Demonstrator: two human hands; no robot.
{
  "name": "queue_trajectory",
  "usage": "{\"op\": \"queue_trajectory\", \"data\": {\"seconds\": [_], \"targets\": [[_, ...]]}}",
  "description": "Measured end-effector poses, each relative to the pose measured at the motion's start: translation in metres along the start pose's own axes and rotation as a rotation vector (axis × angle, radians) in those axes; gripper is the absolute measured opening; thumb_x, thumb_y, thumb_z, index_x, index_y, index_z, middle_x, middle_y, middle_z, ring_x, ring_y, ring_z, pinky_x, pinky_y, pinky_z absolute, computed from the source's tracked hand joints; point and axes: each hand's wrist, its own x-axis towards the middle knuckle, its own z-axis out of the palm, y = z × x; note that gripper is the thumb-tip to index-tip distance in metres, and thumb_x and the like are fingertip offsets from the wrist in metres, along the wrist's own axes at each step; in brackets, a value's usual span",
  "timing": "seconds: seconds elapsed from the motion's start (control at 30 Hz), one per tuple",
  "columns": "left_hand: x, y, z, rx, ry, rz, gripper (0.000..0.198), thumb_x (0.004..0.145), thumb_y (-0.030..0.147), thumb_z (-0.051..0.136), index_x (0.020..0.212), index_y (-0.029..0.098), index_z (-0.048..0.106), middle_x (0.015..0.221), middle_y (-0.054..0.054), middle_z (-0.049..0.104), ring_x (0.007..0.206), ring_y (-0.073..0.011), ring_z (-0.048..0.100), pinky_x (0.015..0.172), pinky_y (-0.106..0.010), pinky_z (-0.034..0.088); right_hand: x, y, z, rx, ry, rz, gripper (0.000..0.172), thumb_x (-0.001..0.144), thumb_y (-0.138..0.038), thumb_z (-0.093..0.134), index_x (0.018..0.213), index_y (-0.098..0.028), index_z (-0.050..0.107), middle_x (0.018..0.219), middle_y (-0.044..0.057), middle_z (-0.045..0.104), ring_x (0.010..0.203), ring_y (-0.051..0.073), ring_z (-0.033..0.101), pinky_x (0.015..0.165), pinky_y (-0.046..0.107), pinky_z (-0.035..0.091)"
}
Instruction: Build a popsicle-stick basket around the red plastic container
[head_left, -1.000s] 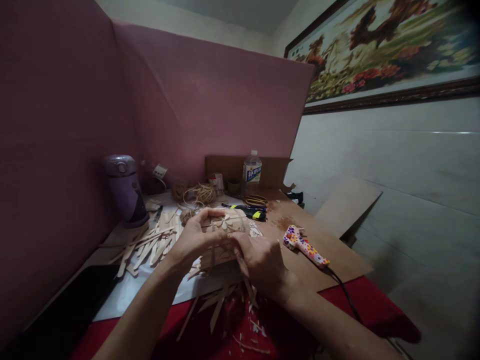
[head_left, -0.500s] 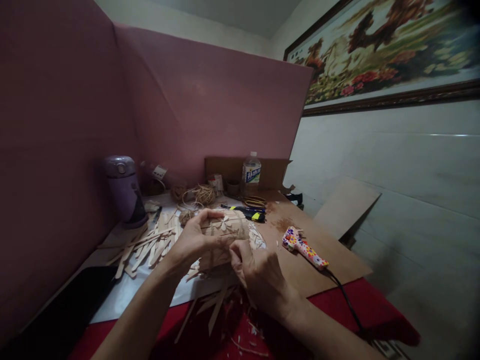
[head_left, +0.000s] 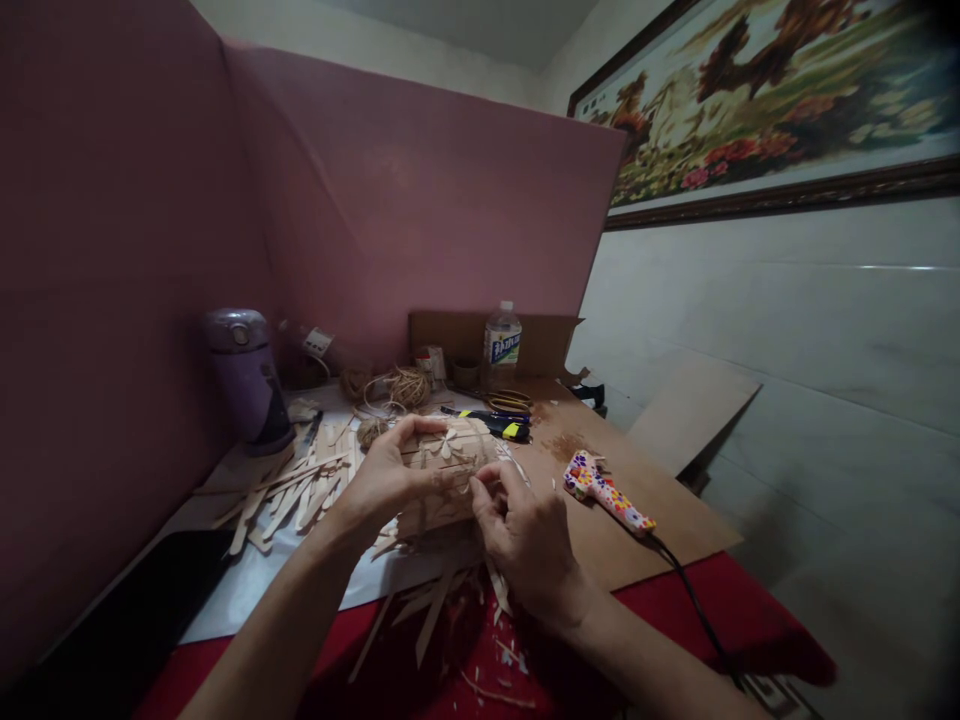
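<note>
My left hand point(head_left: 390, 472) grips a small box-like piece built from wooden craft sticks point(head_left: 450, 470), with a stick flower on its face; the fingers wrap over its top left edge. My right hand point(head_left: 521, 535) is at the piece's right side, thumb and forefinger pinched against its front. What the pinch holds is too small to make out. Both hands are just above the table's near edge.
Loose craft sticks point(head_left: 296, 490) lie on white paper to the left. A floral glue gun point(head_left: 607, 492) with a black cord rests on cardboard at the right. A purple flask point(head_left: 247, 380), twine point(head_left: 405, 388), a utility knife point(head_left: 495, 422) and a water bottle point(head_left: 502, 342) stand behind.
My right hand has lifted from the lower right of the stick piece to its front, its fingers now pinching at the face. The left hand keeps its hold.
</note>
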Motion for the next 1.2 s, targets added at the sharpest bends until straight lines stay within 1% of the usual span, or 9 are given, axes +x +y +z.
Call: {"op": "queue_trajectory", "data": {"seconds": [0.13, 0.27, 0.4, 0.53, 0.7, 0.8, 1.0, 1.1, 1.2], "targets": [[0.004, -0.005, -0.002, 0.011, -0.003, 0.015, 0.061, 0.046, 0.024, 0.085, 0.100, 0.016, 0.058, 0.091, -0.007, 0.068, 0.075, -0.0178, 0.063, 0.070, -0.030, 0.050, 0.003, -0.006, 0.002, -0.059, -0.018, 0.040, 0.016, 0.088, -0.026, 0.050, 0.080, -0.018, 0.061, 0.052, -0.002, 0.063, 0.043, 0.013, 0.060, 0.047, 0.024, 0.030], [0.007, -0.010, -0.004, 0.019, -0.002, 0.032, 0.060, 0.045, 0.023, 0.085, 0.100, 0.016, 0.060, 0.090, -0.006, 0.069, 0.076, -0.0192, 0.064, 0.071, -0.031, 0.051, 0.004, -0.009, 0.003, -0.180, -0.017, 0.034, 0.016, 0.087, -0.021, 0.048, 0.078, -0.018, 0.061, 0.051, 0.000, 0.063, 0.044, 0.016, 0.061, 0.047, 0.026, 0.026], [0.007, -0.011, -0.004, 0.015, 0.014, 0.045, 0.059, 0.044, 0.024, 0.084, 0.098, 0.016, 0.060, 0.086, -0.005, 0.069, 0.075, -0.0185, 0.064, 0.070, -0.030, 0.050, 0.003, -0.006, 0.003, -0.235, 0.024, -0.041, 0.017, 0.086, -0.019, 0.047, 0.077, -0.018, 0.061, 0.051, 0.000, 0.064, 0.043, 0.017, 0.061, 0.046, 0.028, 0.024], [0.006, -0.012, -0.003, 0.015, 0.015, 0.053, 0.057, 0.047, 0.024, 0.083, 0.099, 0.017, 0.060, 0.087, -0.005, 0.069, 0.074, -0.0171, 0.063, 0.069, -0.029, 0.050, -0.001, -0.002, 0.002, -0.265, 0.093, -0.136, 0.022, 0.089, -0.018, 0.043, 0.074, -0.018, 0.060, 0.049, -0.001, 0.062, 0.039, 0.015, 0.057, 0.045, 0.028, 0.024], [0.008, -0.014, -0.003, 0.026, 0.014, 0.053, 0.057, 0.048, 0.022, 0.082, 0.101, 0.016, 0.060, 0.091, -0.006, 0.068, 0.078, -0.0178, 0.063, 0.072, -0.030, 0.051, -0.006, 0.002, 0.000, -0.285, 0.085, -0.218, 0.027, 0.091, -0.018, 0.040, 0.074, -0.017, 0.061, 0.046, -0.001, 0.057, 0.038, 0.014, 0.056, 0.044, 0.028, 0.024], [0.008, -0.013, -0.003, 0.021, 0.017, 0.047, 0.058, 0.048, 0.022, 0.082, 0.101, 0.016, 0.060, 0.090, -0.006, 0.068, 0.078, -0.0185, 0.063, 0.072, -0.031, 0.051, -0.008, 0.005, -0.002, -0.220, 0.071, -0.187, 0.024, 0.090, -0.017, 0.042, 0.077, -0.017, 0.063, 0.048, -0.002, 0.059, 0.040, 0.013, 0.057, 0.044, 0.027, 0.026], [0.005, -0.009, -0.002, 0.008, 0.021, 0.050, 0.058, 0.046, 0.023, 0.083, 0.099, 0.015, 0.060, 0.090, -0.006, 0.069, 0.077, -0.0185, 0.063, 0.072, -0.031, 0.050, -0.010, 0.009, -0.007, -0.078, 0.102, -0.018, 0.019, 0.087, -0.018, 0.047, 0.082, -0.017, 0.065, 0.047, -0.003, 0.058, 0.041, 0.012, 0.056, 0.048, 0.024, 0.031], [0.007, -0.010, -0.003, 0.008, 0.012, 0.055, 0.059, 0.046, 0.022, 0.083, 0.100, 0.016, 0.060, 0.092, -0.006, 0.069, 0.077, -0.0184, 0.064, 0.072, -0.031, 0.051, -0.008, 0.007, -0.006, -0.058, 0.080, -0.026, 0.019, 0.088, -0.018, 0.047, 0.087, -0.017, 0.066, 0.048, -0.002, 0.060, 0.043, 0.013, 0.057, 0.048, 0.024, 0.031], [0.009, -0.013, -0.004, 0.015, 0.015, 0.044, 0.060, 0.045, 0.020, 0.083, 0.101, 0.016, 0.061, 0.091, -0.006, 0.069, 0.076, -0.0186, 0.064, 0.070, -0.030, 0.052, -0.006, 0.005, -0.004, -0.043, 0.045, -0.050, 0.019, 0.090, -0.019, 0.046, 0.089, -0.016, 0.065, 0.055, 0.000, 0.064, 0.045, 0.013, 0.059, 0.049, 0.024, 0.032]]}}
